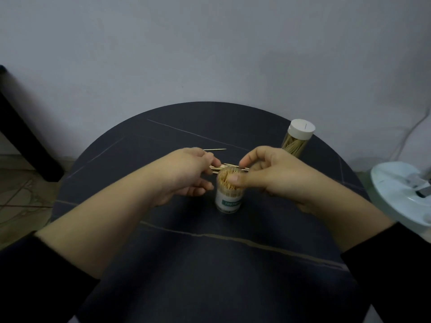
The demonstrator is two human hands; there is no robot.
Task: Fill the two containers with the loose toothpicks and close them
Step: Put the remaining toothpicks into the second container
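Note:
An open clear toothpick container (229, 200) with a green label stands at the middle of the round dark table (210, 264), packed with toothpicks. My right hand (272, 176) curls around its open top, thumb at the rim. My left hand (186, 174) sits just left of it and pinches a few loose toothpicks (229, 164) that lie behind the container. One stray toothpick (214, 149) lies farther back. A second container (296, 138) with a white lid on stands at the back right, toothpicks inside.
A white round appliance (401, 194) sits off the table's right edge. A dark piece of furniture (21, 134) stands on the floor at the left. The wall is close behind the table.

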